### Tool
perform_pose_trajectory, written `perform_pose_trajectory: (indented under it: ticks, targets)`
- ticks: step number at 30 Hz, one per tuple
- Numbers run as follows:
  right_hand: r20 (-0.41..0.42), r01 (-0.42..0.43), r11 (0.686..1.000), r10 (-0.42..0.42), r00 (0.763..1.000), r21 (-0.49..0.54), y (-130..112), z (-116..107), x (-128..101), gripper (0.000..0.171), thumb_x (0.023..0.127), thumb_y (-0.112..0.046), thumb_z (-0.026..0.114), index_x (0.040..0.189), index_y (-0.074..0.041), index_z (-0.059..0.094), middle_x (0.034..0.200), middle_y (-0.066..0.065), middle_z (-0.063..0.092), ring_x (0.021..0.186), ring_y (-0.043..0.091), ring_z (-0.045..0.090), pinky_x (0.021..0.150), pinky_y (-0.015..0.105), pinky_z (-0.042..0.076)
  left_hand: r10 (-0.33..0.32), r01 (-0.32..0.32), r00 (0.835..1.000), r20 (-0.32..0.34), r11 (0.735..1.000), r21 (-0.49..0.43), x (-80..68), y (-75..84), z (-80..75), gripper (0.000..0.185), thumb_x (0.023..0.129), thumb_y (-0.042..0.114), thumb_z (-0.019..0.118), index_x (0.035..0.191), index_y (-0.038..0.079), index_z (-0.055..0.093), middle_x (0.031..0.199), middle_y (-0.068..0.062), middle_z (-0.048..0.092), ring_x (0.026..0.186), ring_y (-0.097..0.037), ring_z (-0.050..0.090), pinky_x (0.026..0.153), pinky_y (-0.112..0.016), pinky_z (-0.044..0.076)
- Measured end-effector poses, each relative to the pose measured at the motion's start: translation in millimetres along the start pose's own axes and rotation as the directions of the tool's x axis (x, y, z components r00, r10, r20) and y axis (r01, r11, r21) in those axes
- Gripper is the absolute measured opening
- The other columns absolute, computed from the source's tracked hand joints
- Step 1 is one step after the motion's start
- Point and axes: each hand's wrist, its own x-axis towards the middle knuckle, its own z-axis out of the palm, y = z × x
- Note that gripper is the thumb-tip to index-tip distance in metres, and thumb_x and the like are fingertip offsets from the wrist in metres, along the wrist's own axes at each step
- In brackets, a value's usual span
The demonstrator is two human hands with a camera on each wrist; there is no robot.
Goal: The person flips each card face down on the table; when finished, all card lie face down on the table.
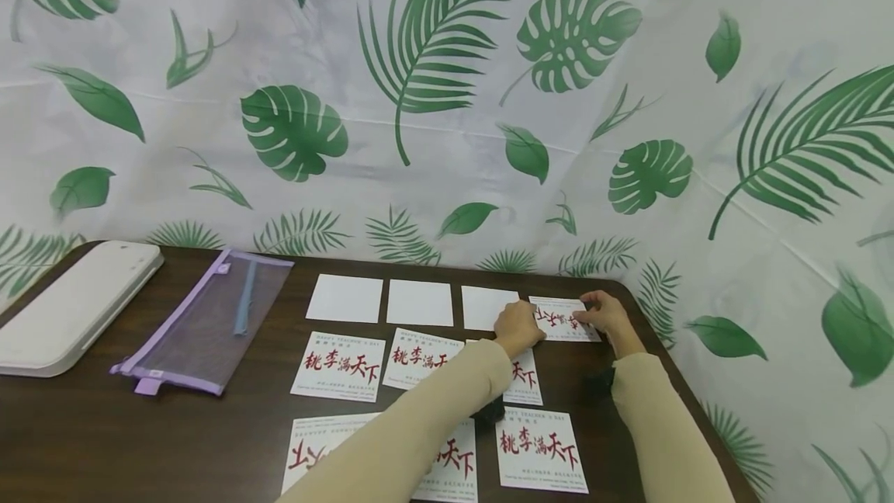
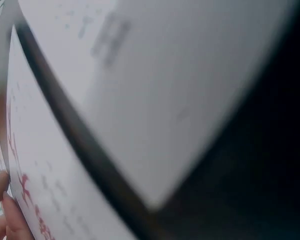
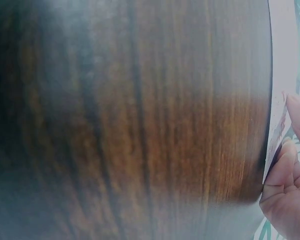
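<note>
At the right edge of the Teacher's Day card (image 1: 559, 322): I see the right hand (image 1: 609, 318) with thumb and finger narrowed, pinching the card's margin in the right wrist view.
At the left edge: the left hand (image 1: 518, 330) has its fingertips on or just beside the card; whether they pinch it, I cannot tell.
Red-lettered card: it sits at the right end of the far row, near the table's far right corner, between the two hands.
Card's handling: I judge it light, thin and fairly stiff, smooth enough to slide, and easily creased if squeezed across the middle.
Best hold: I would favour opposite edges, fingertips only, keeping off the lettering.
Far row: three blank white cards (image 1: 344, 299) stand left of it, the third partly behind the left hand.
Nearer rows: more red-lettered cards (image 1: 338, 365), several covered in part by the left sleeve (image 1: 433, 425).
Dark wood-grain table (image 1: 174, 441): it looks smooth and hard, so I expect a flat card to be awkward to get a nail under.
Table's left side: a purple-trimmed mesh pouch (image 1: 199, 332) beside a white box-like object (image 1: 70, 309).
Room: a leaf-printed cloth (image 1: 419, 192) hangs behind the table, lightly wrinkled.
</note>
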Motion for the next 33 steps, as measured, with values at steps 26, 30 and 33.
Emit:
perform_pose_trajectory:
  ticks: [26,30,33]
  targets:
    - [-0.067,0.156,0.897,-0.141,0.988,0.413,20.9,-12.5,-8.2,0.026,0.086,0.004,0.060,0.107,0.000,0.046,0.075,-0.007,0.050,0.067,0.003,0.048,0.059,0.019,0.042,0.088,-0.089,0.995,0.037,0.995,0.043,-8.1,3.3,-4.8,0.034,0.069,0.021,0.082,0.096,0.007,0.067,0.089,-0.006,0.062,0.085,-0.018,0.058,0.069,-0.029,0.050]
    - [-0.046,0.183,0.825,-0.187,0.981,0.534,22.6,-15.3,-9.4,0.023,0.087,0.005,0.060,0.100,-0.011,0.049,0.076,-0.011,0.053,0.069,0.000,0.051,0.062,0.017,0.045,0.088,-0.087,0.996,0.009,0.994,-0.059,-6.5,1.9,-7.2,0.040,0.071,0.019,0.082,0.104,0.006,0.065,0.092,-0.006,0.064,0.087,-0.019,0.060,0.072,-0.030,0.050]
    - [-0.024,0.187,0.793,-0.212,0.977,0.580,19.1,-17.5,-11.0,0.026,0.086,0.002,0.063,0.097,-0.017,0.050,0.079,-0.010,0.056,0.071,0.000,0.054,0.063,0.017,0.047,0.056,-0.057,0.998,-0.013,0.980,-0.190,-3.7,0.6,-13.4,0.049,0.074,0.018,0.080,0.119,0.007,0.061,0.092,-0.003,0.069,0.086,-0.018,0.063,0.074,-0.029,0.051]
